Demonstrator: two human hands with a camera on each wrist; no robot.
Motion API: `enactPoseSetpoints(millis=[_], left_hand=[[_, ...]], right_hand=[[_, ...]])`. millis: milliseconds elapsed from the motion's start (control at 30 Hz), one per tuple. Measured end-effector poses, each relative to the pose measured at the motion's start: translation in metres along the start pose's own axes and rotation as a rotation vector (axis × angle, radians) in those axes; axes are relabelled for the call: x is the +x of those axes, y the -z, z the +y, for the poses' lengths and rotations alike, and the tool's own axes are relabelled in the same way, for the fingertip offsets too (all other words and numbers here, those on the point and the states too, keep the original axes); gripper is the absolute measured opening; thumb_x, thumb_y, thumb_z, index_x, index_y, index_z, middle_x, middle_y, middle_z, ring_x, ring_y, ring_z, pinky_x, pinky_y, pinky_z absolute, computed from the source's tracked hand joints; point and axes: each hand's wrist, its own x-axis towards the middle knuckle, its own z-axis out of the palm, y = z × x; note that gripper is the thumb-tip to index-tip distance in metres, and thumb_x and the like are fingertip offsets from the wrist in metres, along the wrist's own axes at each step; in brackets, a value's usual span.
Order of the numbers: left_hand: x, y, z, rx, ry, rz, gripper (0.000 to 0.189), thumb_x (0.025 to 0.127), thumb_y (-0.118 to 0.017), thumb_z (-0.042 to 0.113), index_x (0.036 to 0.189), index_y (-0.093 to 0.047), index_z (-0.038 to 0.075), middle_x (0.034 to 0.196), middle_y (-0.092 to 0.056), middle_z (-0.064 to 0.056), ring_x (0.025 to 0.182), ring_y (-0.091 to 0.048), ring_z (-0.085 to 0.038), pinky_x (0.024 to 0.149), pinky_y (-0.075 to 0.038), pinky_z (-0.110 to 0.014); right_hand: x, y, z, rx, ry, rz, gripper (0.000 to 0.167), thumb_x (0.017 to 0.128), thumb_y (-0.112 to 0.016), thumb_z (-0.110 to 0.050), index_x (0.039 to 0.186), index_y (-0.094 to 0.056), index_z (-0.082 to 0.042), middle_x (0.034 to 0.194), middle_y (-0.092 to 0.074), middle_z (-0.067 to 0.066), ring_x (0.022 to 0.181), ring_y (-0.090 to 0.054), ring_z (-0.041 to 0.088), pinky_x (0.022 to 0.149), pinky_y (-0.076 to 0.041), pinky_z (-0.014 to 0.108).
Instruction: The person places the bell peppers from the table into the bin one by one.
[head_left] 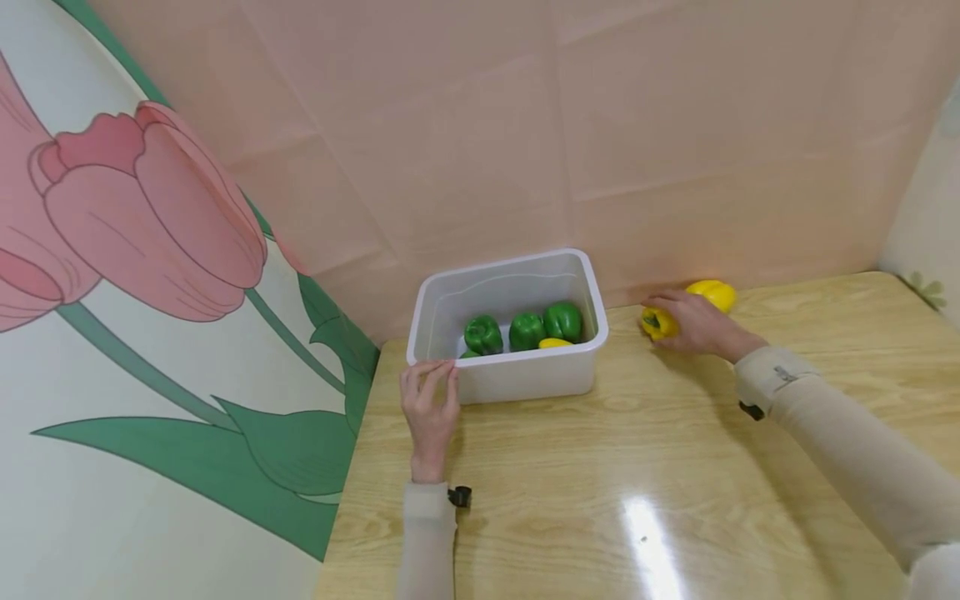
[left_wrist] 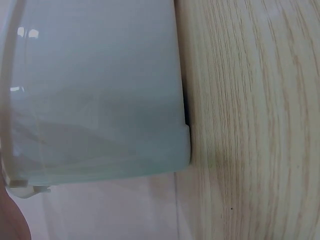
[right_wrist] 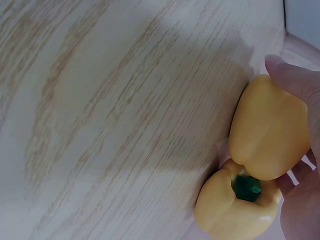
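A white plastic bin (head_left: 525, 379) stands on the wooden table. Inside lie several green bell peppers (head_left: 562, 322) and part of a yellow one (head_left: 555, 342). My left hand (head_left: 430, 408) pinches the bin's front left rim; in the left wrist view the bin's smooth wall (left_wrist: 100, 90) fills much of the picture. To the right of the bin, my right hand (head_left: 701, 321) grips a yellow bell pepper (right_wrist: 270, 127), thumb on one side and fingers around the other. A second yellow bell pepper (head_left: 712, 294) with a green stem lies right beside it.
The wooden table (head_left: 555, 483) reaches back to a pinkish covering (head_left: 465, 150) hanging behind the bin and peppers. A wall with painted tulips (head_left: 150, 208) borders the table on the left. A pale wall (head_left: 926, 208) stands at the far right.
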Motion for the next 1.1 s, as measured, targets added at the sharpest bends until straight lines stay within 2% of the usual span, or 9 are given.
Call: enactPoseSetpoints(millis=[167, 333, 467, 633, 833, 1100], left_hand=[[0.000, 0.000, 0.001, -0.003, -0.006, 0.004, 0.014, 0.093, -0.081, 0.006, 0.107, -0.080, 0.006, 0.108, -0.074, -0.013, 0.103, -0.065, -0.033, 0.093, -0.051, -0.041], [0.001, 0.000, 0.000, 0.001, -0.024, 0.015, 0.015, 0.093, -0.081, 0.004, 0.108, -0.080, 0.005, 0.107, -0.074, -0.013, 0.102, -0.065, -0.034, 0.093, -0.051, -0.041], [0.001, 0.000, 0.001, -0.005, -0.010, 0.012, 0.014, 0.093, -0.081, 0.006, 0.108, -0.081, 0.005, 0.107, -0.074, -0.013, 0.103, -0.065, -0.034, 0.093, -0.051, -0.042], [0.001, 0.000, 0.002, -0.008, 0.009, 0.004, 0.013, 0.094, -0.081, 0.008, 0.107, -0.081, 0.006, 0.108, -0.074, -0.013, 0.105, -0.065, -0.034, 0.094, -0.051, -0.043], [0.000, 0.000, 0.001, -0.007, 0.005, 0.004, 0.013, 0.094, -0.081, 0.008, 0.107, -0.081, 0.006, 0.108, -0.074, -0.013, 0.104, -0.065, -0.034, 0.094, -0.051, -0.042], [0.001, -0.001, 0.000, -0.009, -0.009, 0.012, 0.015, 0.093, -0.081, 0.006, 0.107, -0.081, 0.006, 0.108, -0.073, -0.013, 0.103, -0.065, -0.033, 0.092, -0.051, -0.040]], right_hand=[[0.000, 0.000, 0.000, -0.037, 0.022, -0.012, 0.083, 0.076, -0.098, -0.022, 0.143, -0.059, 0.006, 0.146, -0.058, 0.033, 0.130, -0.057, 0.055, 0.109, -0.045, 0.072], [0.000, -0.001, -0.001, -0.068, 0.043, 0.005, 0.082, 0.079, -0.096, -0.027, 0.144, -0.059, 0.004, 0.143, -0.060, 0.031, 0.125, -0.059, 0.053, 0.104, -0.047, 0.072], [-0.001, -0.003, -0.002, -0.072, 0.071, 0.027, 0.079, 0.083, -0.093, -0.030, 0.146, -0.056, 0.003, 0.140, -0.060, 0.031, 0.120, -0.061, 0.052, 0.100, -0.049, 0.072], [-0.001, -0.013, 0.002, -0.049, 0.108, 0.063, 0.071, 0.090, -0.087, -0.028, 0.145, -0.054, 0.003, 0.134, -0.059, 0.028, 0.115, -0.062, 0.048, 0.098, -0.050, 0.069], [-0.001, -0.015, 0.000, -0.064, 0.146, 0.109, 0.063, 0.093, -0.084, -0.023, 0.140, -0.054, 0.005, 0.126, -0.059, 0.028, 0.108, -0.059, 0.048, 0.090, -0.050, 0.068], [-0.002, -0.014, -0.008, -0.059, 0.040, 0.028, 0.057, 0.102, -0.073, -0.026, 0.144, -0.049, 0.004, 0.135, -0.053, 0.028, 0.116, -0.053, 0.049, 0.092, -0.044, 0.069]])
